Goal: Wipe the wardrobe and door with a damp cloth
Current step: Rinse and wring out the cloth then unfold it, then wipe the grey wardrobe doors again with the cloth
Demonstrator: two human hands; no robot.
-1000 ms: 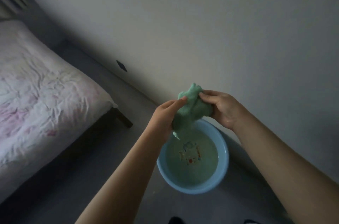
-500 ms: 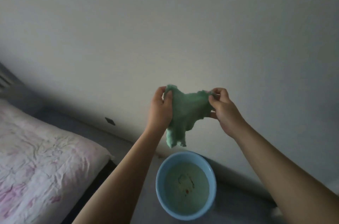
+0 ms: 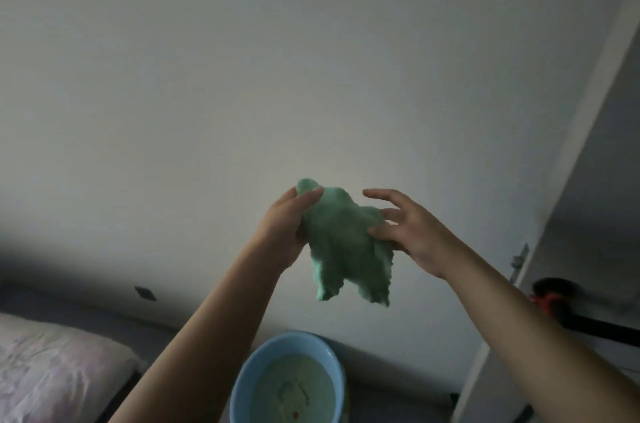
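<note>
With the left hand (image 3: 287, 225) gripping the green cloth (image 3: 341, 242) and the right hand (image 3: 408, 232) open against it, spread it flat before wiping.

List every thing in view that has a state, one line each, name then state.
green cloth: crumpled, held up in the air above the basin
left hand: grips the cloth's upper left part
right hand: fingers spread, thumb pressed on the cloth's right edge
blue basin: on the floor, holding water
door: ajar, its handle visible
bed: covered with a wrinkled sheet
</note>
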